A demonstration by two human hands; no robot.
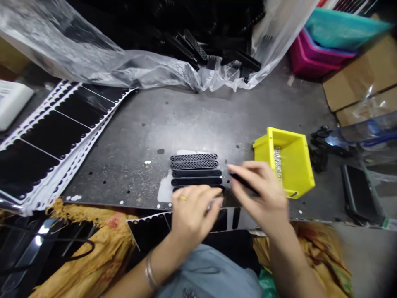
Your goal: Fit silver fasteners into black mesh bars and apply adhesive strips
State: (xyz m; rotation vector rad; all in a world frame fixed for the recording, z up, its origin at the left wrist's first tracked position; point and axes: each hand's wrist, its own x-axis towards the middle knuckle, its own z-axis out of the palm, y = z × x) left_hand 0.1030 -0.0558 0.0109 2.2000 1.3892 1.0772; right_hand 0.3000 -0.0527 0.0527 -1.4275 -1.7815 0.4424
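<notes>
My right hand is closed around a black plastic strip, held above the table edge left of the yellow bin. Small shiny metal pieces lie inside that bin. My left hand, wearing a ring, has thumb and fingers pinched together; what is between them is too small and blurred to name. Just beyond it several black strips lie side by side in a row: two show a lattice face, and the nearer ones show a smooth face. The nearest strip is partly covered by my left hand.
A stack of black label sheets lies on the left. At the back, a clear plastic bag holds more black parts. Magenta trays, a cardboard box and a phone are on the right. The dark table has scattered specks.
</notes>
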